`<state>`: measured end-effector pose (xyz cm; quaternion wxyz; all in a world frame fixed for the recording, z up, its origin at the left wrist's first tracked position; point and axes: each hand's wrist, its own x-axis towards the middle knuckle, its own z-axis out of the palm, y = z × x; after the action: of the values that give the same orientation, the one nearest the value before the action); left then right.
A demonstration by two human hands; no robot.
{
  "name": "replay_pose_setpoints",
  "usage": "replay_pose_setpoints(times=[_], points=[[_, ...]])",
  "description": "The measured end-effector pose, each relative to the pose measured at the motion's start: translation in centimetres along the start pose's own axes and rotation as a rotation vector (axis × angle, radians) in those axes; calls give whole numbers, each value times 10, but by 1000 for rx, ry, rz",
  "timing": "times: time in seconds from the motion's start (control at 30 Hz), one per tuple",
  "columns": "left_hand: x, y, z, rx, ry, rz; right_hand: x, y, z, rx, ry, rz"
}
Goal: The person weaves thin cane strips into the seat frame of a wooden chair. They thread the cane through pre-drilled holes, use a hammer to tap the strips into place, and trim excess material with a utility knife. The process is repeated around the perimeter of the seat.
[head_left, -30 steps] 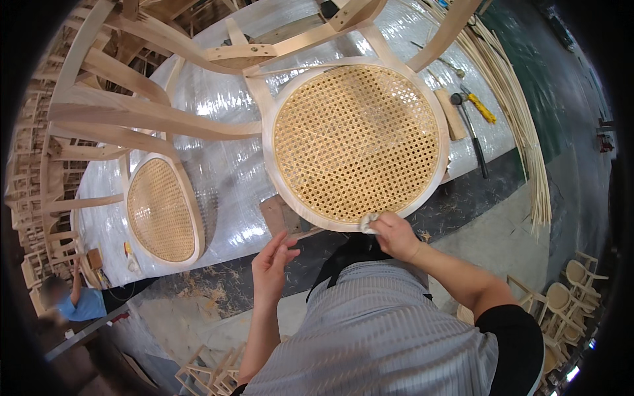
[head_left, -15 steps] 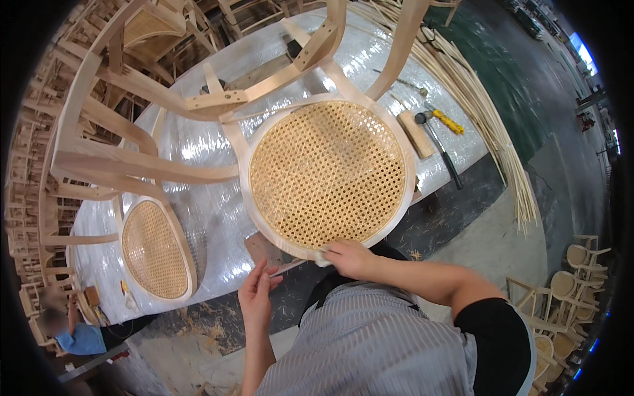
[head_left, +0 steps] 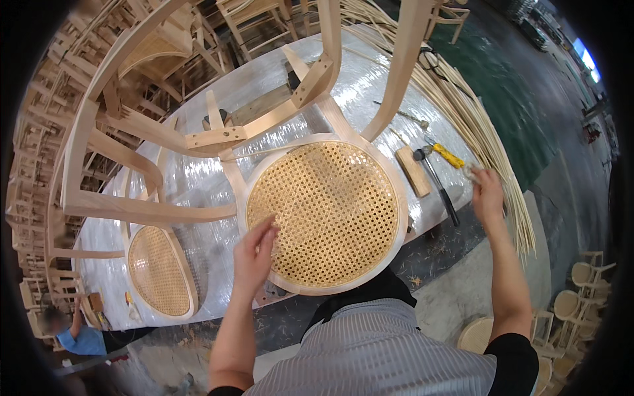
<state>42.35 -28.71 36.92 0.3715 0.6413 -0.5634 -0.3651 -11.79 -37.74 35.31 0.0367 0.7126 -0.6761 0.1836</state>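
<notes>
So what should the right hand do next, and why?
Probably close on one cane strip and draw it out. The right hand is stretched out to the bundle of cane strips by the hammer, away from the chair, while the left hand waits on the woven cane seat.

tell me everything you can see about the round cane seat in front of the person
The seat is a round panel of pale yellow woven cane with an open holed mesh, set in a light bare wood rim. It belongs to a chair lying upturned on the plastic-covered table, legs pointing up and away. The weave looks whole and taut. Its near edge overhangs the table towards the person. The left hand rests on its left rim; the right hand is off it, by the cane strips.
</notes>
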Motion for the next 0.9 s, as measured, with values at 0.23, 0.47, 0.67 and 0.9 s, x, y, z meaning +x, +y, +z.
replay_pose_setpoints(times=[0.23, 0.47, 0.67, 0.9], points=[[152, 14, 11, 455, 170, 308, 40, -7, 74, 204, -320, 18], [212, -25, 12, 739, 78, 320, 26, -47, 129, 237, -522, 57], [227, -34, 12, 722, 7, 296, 36, -44, 150, 133, -501, 46], [214, -40, 23, 640, 92, 221, 37, -52, 157, 75, -479, 46]])
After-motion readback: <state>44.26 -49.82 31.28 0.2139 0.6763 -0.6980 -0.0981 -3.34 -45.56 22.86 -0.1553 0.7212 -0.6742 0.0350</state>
